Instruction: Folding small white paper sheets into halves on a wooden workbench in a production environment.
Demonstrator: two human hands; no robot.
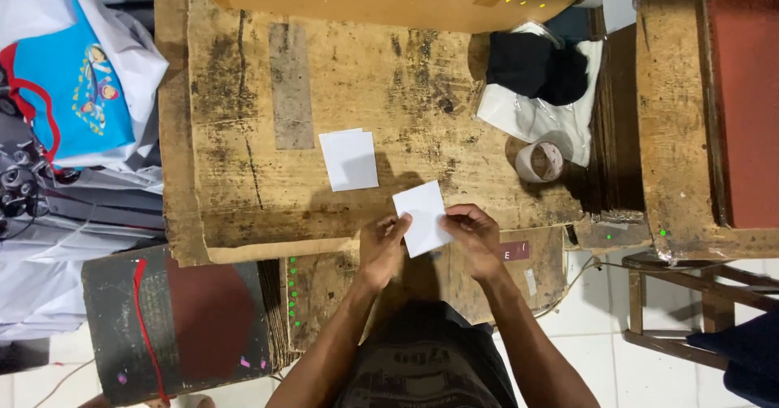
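I hold a small white paper card with both hands just above the worn cardboard sheet. My left hand pinches its lower left edge. My right hand grips its right edge with fingers curled. A short stack of similar white cards lies flat on the cardboard a little up and to the left of the held card.
A roll of clear tape sits to the right, beside a clear plastic bag holding black cloth. Bagged blue and white garments pile up at the left. A wooden bench stands at the right, a dark board at lower left.
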